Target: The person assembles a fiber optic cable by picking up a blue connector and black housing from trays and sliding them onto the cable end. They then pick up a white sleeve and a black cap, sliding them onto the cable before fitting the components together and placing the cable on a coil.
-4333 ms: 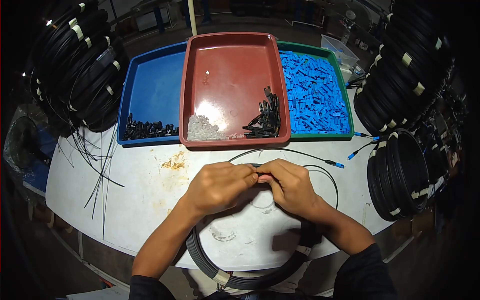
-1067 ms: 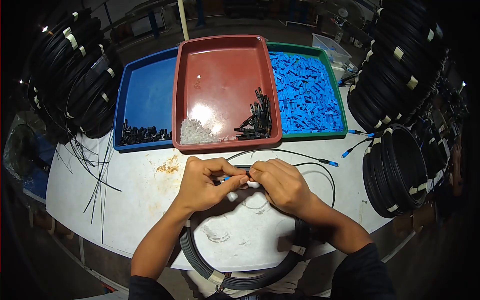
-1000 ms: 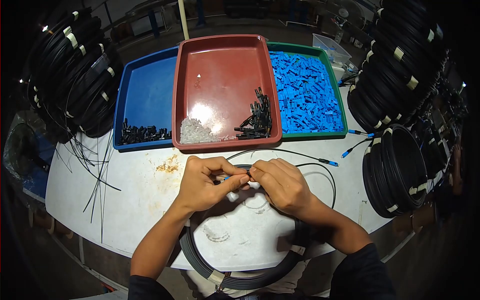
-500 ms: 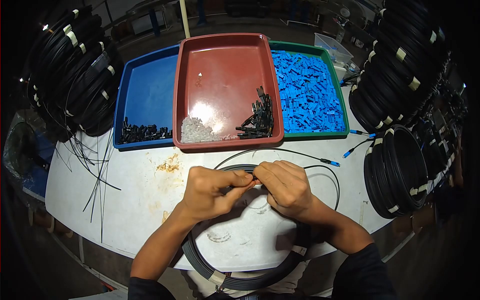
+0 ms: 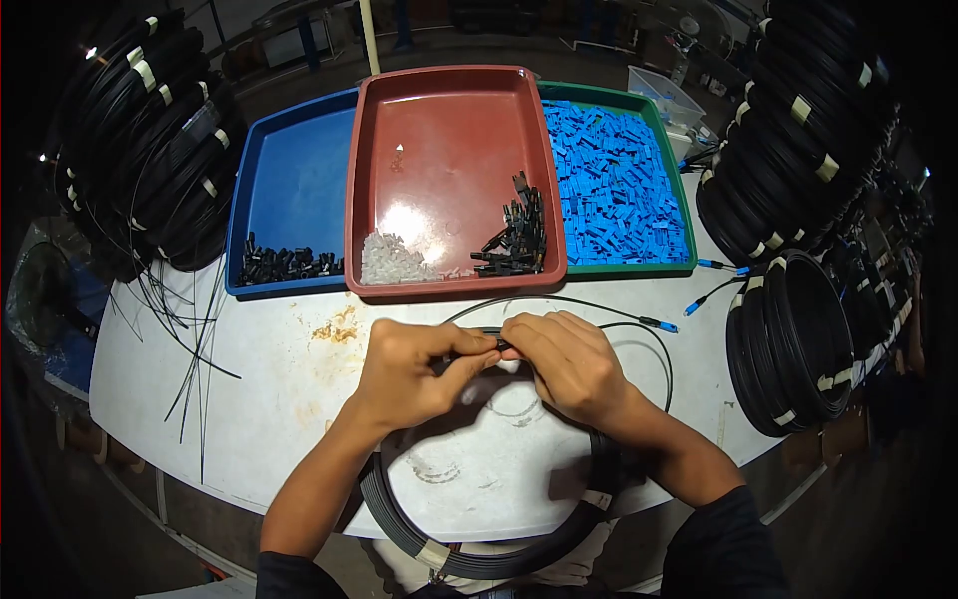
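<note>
My left hand [image 5: 411, 371] is closed, with thumb and index fingertip pinching a small dark piece that looks like a black cable end [image 5: 502, 344]. Against it, my right hand [image 5: 571, 367] is closed too, its curled fingers covering most of the piece. Both hands meet over the far side of a coil of black cable [image 5: 391, 527], whose near side overhangs the table edge by my body. Pale tape binds the coil. From behind my hands a loose black cable runs right to a blue-tipped connector [image 5: 654, 324] on the table.
Beyond my hands stand a blue tray [image 5: 299, 180] with black parts, a red tray [image 5: 449, 120] with clear and black pieces, and a green tray [image 5: 689, 262] full of blue connector parts. Cable coils rise at left [image 5: 150, 150] and right [image 5: 793, 344] on the white table [image 5: 269, 399].
Both hands shift slightly, still pressed together at the fingertips; my left hand tilts up a little. The loose cable loop on the right moves slightly left.
</note>
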Tool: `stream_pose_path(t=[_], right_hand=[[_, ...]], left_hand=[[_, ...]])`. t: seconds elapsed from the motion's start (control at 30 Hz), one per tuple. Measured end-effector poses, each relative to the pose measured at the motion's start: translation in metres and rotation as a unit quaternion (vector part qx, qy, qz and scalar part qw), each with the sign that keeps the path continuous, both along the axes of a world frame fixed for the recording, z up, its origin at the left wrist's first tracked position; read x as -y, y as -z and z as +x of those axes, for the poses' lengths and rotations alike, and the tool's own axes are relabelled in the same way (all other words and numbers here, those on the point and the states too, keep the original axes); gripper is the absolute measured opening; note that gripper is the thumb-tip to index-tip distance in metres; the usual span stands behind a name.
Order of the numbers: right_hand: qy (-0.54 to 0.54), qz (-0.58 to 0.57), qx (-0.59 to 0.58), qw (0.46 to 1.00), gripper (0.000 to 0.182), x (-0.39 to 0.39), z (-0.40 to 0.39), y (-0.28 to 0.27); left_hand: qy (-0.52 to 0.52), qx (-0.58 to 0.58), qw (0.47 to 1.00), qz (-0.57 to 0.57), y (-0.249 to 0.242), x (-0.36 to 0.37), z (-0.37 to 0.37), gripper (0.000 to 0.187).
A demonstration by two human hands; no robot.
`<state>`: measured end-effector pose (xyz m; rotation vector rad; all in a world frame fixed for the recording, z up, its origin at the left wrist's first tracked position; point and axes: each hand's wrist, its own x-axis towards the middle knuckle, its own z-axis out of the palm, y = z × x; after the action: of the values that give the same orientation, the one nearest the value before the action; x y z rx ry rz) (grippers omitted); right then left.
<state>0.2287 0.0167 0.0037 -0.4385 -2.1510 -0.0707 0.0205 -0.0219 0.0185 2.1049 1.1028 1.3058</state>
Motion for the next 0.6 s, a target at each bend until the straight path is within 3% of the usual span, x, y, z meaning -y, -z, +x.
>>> stream_pose_path(t=[0.03, 0.17, 0.23, 0.27, 0.3, 0.37, 0.4, 0.47, 0.53, 0.6], right_hand=[[0.012, 0.017, 0.024, 0.999, 0.021, 0.003, 0.001, -0.004], [0.044, 0.034, 0.069, 0.996, 0.025, 0.007, 0.002, -0.008], [0.043, 0.016, 0.071, 0.996, 0.026, 0.01, 0.003, -0.009], [0.041, -0.002, 0.072, 0.997, 0.027, 0.011, 0.003, -0.01], [0.043, -0.003, 0.072, 0.996, 0.027, 0.011, 0.003, -0.006], [0.021, -0.131, 0.011, 0.991, 0.025, 0.009, 0.002, 0.006], [0.021, -0.131, 0.011, 0.991, 0.025, 0.008, 0.002, 0.005], [-0.026, -0.318, -0.002, 0.948, 0.02, 0.006, 0.001, 0.0], [-0.035, -0.356, 0.004, 0.934, 0.019, 0.004, 0.004, -0.002], [-0.021, -0.296, 0.004, 0.955, 0.022, 0.004, 0.004, 0.003]], left_hand=[[0.018, 0.052, 0.994, -0.092, -0.004, 0.001, -0.001, 0.013], [-0.002, 0.072, 0.994, -0.081, 0.006, -0.001, 0.005, 0.012], [0.006, 0.04, 0.998, 0.045, 0.011, -0.002, 0.007, 0.013], [0.008, 0.041, 0.998, 0.044, 0.009, 0.0, 0.006, 0.013], [0.009, -0.035, 0.996, 0.085, 0.004, 0.004, 0.004, 0.013], [0.013, -0.185, 0.959, 0.216, 0.005, 0.002, 0.005, 0.01], [0.013, -0.186, 0.959, 0.216, 0.004, 0.0, 0.004, 0.01], [0.02, -0.301, 0.867, 0.397, 0.003, -0.003, 0.0, 0.011], [0.029, -0.296, 0.866, 0.401, 0.002, -0.006, -0.002, 0.014], [0.027, -0.21, 0.923, 0.321, 0.007, -0.01, -0.005, 0.013]])
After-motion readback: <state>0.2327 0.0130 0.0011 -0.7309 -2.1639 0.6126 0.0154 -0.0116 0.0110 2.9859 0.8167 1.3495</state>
